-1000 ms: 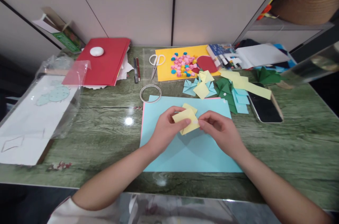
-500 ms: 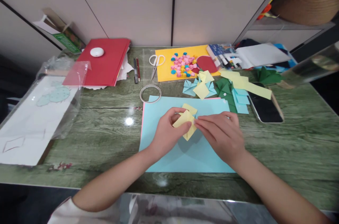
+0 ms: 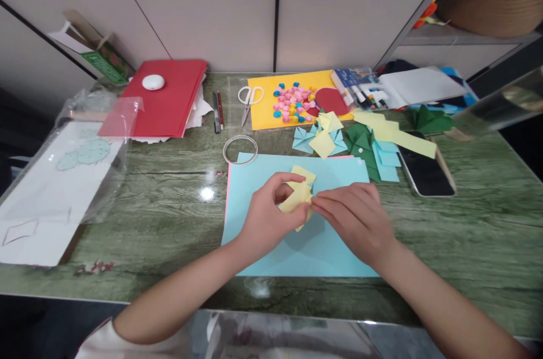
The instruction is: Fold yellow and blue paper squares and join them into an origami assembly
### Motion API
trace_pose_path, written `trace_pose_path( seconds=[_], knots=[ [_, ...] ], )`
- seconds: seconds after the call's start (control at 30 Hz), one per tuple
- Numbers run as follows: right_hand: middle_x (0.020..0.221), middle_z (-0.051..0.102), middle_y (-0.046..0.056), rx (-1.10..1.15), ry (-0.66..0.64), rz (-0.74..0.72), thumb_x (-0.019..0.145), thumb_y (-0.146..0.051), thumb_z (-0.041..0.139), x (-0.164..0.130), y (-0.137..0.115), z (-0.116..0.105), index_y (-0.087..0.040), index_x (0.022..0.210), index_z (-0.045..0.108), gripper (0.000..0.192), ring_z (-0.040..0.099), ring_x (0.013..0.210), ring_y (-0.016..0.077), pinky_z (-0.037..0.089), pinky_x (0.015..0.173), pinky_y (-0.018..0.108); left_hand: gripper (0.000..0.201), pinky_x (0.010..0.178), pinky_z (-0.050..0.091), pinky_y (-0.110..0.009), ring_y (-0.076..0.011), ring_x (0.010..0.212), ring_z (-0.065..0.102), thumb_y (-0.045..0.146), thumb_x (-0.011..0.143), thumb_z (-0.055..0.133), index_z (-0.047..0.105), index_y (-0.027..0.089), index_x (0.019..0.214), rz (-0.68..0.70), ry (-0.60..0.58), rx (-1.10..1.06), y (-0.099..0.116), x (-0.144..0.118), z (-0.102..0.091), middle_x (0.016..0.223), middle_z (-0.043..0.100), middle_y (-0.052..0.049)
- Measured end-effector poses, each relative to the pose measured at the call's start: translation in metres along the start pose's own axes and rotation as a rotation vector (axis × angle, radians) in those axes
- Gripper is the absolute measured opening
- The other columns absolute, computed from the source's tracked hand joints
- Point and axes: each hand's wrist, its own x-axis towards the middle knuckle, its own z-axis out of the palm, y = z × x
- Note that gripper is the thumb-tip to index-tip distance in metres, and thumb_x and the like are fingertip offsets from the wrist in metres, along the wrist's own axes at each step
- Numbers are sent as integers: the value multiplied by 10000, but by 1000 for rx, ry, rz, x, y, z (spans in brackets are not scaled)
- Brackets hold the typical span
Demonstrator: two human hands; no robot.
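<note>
Yellow paper piece [image 3: 298, 198]: small, folded, creased, held slightly raised over light blue sheet [image 3: 297, 246] lying flat on table, pinched between both hands.

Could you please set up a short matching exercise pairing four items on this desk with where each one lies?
Things:
1. scissors
2. white puck
3. phone
4. yellow paper piece

Places:
A. on the red folder
B. between both hands, above the light blue sheet
C. partly on the orange sheet
D. at the right, by the green folded papers

Pairs: 1-C, 2-A, 3-D, 4-B
</note>
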Motion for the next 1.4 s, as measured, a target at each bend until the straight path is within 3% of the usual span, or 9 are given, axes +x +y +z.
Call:
trace_pose_path(
  seconds=[0.23, 0.6, 0.8, 1.07, 1.4],
  knots=[
    [853, 682, 74, -46, -11, -80, 800, -145, 582, 2, 0, -1, -170, 923, 585, 125, 574, 733, 179, 395, 657, 330, 312, 541, 380, -210, -91, 538, 471, 199, 697, 610, 523, 228, 996, 1, -2, 24, 1, -1, 0, 582, 470, 69],
    [838, 666, 53, -3, -34, -36, 822, -162, 556, 2, 5, 2, -188, 896, 582, 82, 578, 748, 170, 403, 682, 322, 287, 525, 416, -219, -117, 578, 520, 210, 705, 605, 534, 226, 982, -71, -51, -127, 0, 4, -2, 639, 542, 31],
    [824, 673, 57, 19, -41, -82, 804, -151, 583, 4, 6, -2, -173, 900, 587, 98, 560, 737, 171, 397, 658, 320, 298, 529, 417, -221, -117, 569, 531, 195, 679, 620, 551, 217, 969, -105, -59, -124, 0, 6, -3, 619, 556, 33],
    [839, 645, 92, -84, -153, -158, 825, -147, 532, 6, 5, 0, -143, 862, 603, 80, 536, 770, 199, 392, 667, 343, 320, 523, 431, -245, -148, 585, 571, 211, 644, 649, 600, 211, 960, -124, -69, -70, -1, 9, -5, 631, 602, 13],
    [812, 652, 57, -11, -121, -75, 828, -175, 545, 5, 8, 0, -162, 835, 596, 53, 552, 745, 174, 374, 662, 323, 309, 570, 446, -259, -133, 590, 564, 221, 678, 633, 584, 214, 983, -126, -89, -76, -1, 9, -7, 676, 612, 5]
  ],
)
